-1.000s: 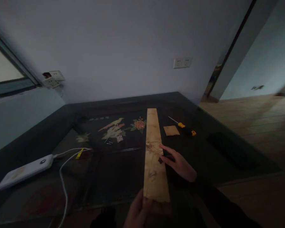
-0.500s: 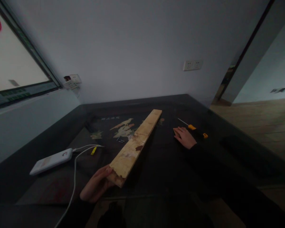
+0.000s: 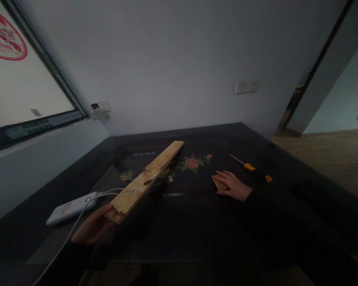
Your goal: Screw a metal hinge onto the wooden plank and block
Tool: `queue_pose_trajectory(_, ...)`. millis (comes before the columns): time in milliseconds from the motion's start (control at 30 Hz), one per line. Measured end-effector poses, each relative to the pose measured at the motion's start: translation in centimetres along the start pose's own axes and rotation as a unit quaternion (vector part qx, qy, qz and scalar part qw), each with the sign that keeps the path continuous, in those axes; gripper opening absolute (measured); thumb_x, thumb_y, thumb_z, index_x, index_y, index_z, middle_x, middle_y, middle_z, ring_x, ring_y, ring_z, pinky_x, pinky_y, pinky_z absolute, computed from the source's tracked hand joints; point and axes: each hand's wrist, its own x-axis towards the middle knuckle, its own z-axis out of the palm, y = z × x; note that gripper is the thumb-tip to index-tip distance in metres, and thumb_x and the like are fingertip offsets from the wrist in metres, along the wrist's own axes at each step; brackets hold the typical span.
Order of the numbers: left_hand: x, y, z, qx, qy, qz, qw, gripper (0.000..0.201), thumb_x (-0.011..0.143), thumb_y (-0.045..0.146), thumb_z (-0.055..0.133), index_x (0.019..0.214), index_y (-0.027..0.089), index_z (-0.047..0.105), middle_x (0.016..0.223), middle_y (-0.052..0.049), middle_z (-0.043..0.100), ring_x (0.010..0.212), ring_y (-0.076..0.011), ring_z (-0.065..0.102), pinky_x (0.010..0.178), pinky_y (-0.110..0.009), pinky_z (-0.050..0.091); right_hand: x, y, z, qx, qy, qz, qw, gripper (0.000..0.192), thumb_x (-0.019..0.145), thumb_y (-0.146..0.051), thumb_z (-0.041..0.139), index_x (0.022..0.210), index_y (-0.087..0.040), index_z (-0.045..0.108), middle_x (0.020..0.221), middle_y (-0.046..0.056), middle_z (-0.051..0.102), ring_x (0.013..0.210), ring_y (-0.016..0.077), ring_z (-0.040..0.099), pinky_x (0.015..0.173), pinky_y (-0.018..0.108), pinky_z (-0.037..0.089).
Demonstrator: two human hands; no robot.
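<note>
My left hand (image 3: 92, 226) is closed around the near end of a long wooden board (image 3: 135, 190), whose surface is stained and chipped. The board slants away to the right across the dark table. Over on the right, my right hand (image 3: 234, 186) has its fingers around a small flat wooden block (image 3: 219, 182) at the tabletop. A screwdriver (image 3: 250, 167) with a yellow and black handle lies beyond that hand. Close to the board's right edge is a small metal hinge (image 3: 170, 179), with some screws (image 3: 158, 184) partly hidden beside it.
A white power bank (image 3: 71, 208) with a white cable (image 3: 66, 240) lies on the left of the table (image 3: 179, 222); the cable runs past my left wrist. A flower picture (image 3: 192, 163) decorates the tabletop. The wall behind carries sockets (image 3: 248, 86).
The board has moved left with my left hand, uncovering the flower picture and now covering part of the screws. My right hand and the small block have come nearer. The view has shifted slightly.
</note>
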Motion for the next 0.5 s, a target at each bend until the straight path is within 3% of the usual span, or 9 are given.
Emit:
queue_pose_trajectory(100,0.6,-0.4,-1.6,0.005,0.011,0.0,1.0,0.05,0.077,0.008,0.058,0.126,0.005,0.051,0.091,-0.011,0.074,0.079,-0.0226,0.072,0.067,-0.026,0.061,0.8,1.0,-0.7,0.03,-0.032,-0.021,0.999,0.067,0.072,-0.043,0.066,0.133,-0.023,0.052,0.142,0.013,0.045,0.133,0.0325,0.038,0.107,0.051,0.032)
queue_pose_trajectory(233,1.1,-1.0,-2.8,0.03,0.015,0.014,0.999,0.04,0.071,0.009,0.066,0.11,0.006,0.061,0.085,-0.01,0.074,0.078,-0.0233,0.072,0.067,-0.026,0.06,1.1,1.4,-0.6,0.045,-0.009,-0.033,0.998,0.059,0.074,-0.046,0.063,0.127,-0.023,0.057,0.131,0.013,0.054,0.125,0.0298,0.046,0.105,0.048,0.035)
queue_pose_trajectory(367,1.3,-1.2,-3.2,0.105,-0.039,0.024,0.993,0.041,0.058,0.019,0.082,0.095,0.012,0.068,0.088,-0.01,0.074,0.087,-0.0291,0.07,0.069,-0.03,0.059,0.8,0.5,-0.2,0.036,0.031,-0.043,0.998,0.058,0.077,-0.054,0.058,0.126,-0.023,0.058,0.123,0.012,0.056,0.113,0.0274,0.053,0.099,0.044,0.04)
queue_pose_trajectory(500,1.9,-1.1,-3.8,0.188,-0.067,0.067,0.978,0.042,0.055,0.032,0.085,0.092,0.017,0.07,0.097,-0.009,0.074,0.095,-0.0306,0.068,0.075,-0.033,0.058,0.5,-0.6,0.1,0.019,0.05,-0.051,0.997,0.057,0.079,-0.055,0.055,0.128,-0.024,0.057,0.122,0.011,0.056,0.109,0.0263,0.054,0.096,0.042,0.042)
